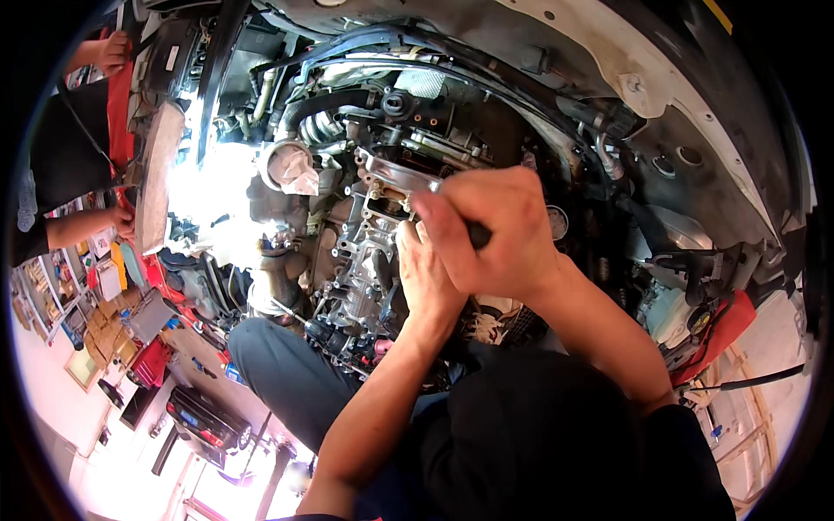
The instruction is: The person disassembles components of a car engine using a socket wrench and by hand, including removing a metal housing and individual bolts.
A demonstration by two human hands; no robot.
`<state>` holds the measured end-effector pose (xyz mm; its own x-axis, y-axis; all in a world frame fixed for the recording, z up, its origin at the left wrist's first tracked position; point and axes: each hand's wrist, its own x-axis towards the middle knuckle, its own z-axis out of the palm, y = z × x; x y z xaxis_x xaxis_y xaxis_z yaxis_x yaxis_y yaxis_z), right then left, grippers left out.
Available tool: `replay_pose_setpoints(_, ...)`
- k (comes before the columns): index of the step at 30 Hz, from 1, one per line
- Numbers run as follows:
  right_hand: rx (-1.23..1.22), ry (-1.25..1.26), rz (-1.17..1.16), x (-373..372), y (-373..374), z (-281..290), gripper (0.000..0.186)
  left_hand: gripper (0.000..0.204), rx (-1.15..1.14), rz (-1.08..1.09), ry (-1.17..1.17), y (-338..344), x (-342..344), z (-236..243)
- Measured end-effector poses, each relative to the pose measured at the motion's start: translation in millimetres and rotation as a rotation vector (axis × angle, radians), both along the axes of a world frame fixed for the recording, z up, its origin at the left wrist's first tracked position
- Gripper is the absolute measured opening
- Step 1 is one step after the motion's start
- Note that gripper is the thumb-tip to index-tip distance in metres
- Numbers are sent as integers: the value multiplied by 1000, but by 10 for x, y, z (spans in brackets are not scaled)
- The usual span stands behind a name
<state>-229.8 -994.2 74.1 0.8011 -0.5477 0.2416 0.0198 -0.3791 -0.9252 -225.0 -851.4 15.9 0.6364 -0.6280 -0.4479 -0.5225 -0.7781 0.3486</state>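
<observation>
My right hand (508,227) is raised over the engine as a closed fist, its thumb pointing left. A dark, rounded bit of something shows inside the curl of its fingers; the rest is hidden. Just below and left of it, my left hand (427,276) reaches down to the engine with fingers bent together. Their tips are partly covered by the right hand, and what they grip cannot be made out. Both hands are over the opened metal engine block (360,260), beside a shiny metal edge (387,167) and an open cavity.
Left of the engine, a round opening (285,167) is stuffed with crumpled white material (300,175). A bright work light (217,191) glares nearby. Hoses (334,102) run along the far side. A co-worker's hands (122,217) are at the left edge. My knee (278,369) rests near the engine.
</observation>
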Motion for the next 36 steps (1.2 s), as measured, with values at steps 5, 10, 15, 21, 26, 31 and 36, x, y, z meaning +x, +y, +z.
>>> replay_pose_setpoints(5, 303, -167, 65, -529, -217, -141, 17, 66, -39, 250, 23, 1, -56, 23)
replay_pose_setpoints(10, 394, -287, 157, -770, -322, -268, 11, 68, 23, 204, 85, -4, 32, 122)
replay_pose_setpoints(15, 337, -110, 205, -508, -171, -57, 15, 38, -243, -113, 147, 26, 735, 395)
replay_pose_setpoints(21, 404, -99, 403, -448, -352, -74, 17, 28, -26, -651, 347, -671, 1276, -130)
replay_pose_setpoints(26, 365, -181, 364, -335, -331, -51, 17, 40, 293, -514, 813, -1032, 1327, -555)
replay_pose_setpoints(31, 367, -114, 238, -389, -266, -17, 13, 49, 353, -598, 839, -1113, 1307, -632)
replay_pose_setpoints(36, 335, -75, 223, -368, -226, 6, 9, 51, 317, -654, 855, -1064, 1328, -764)
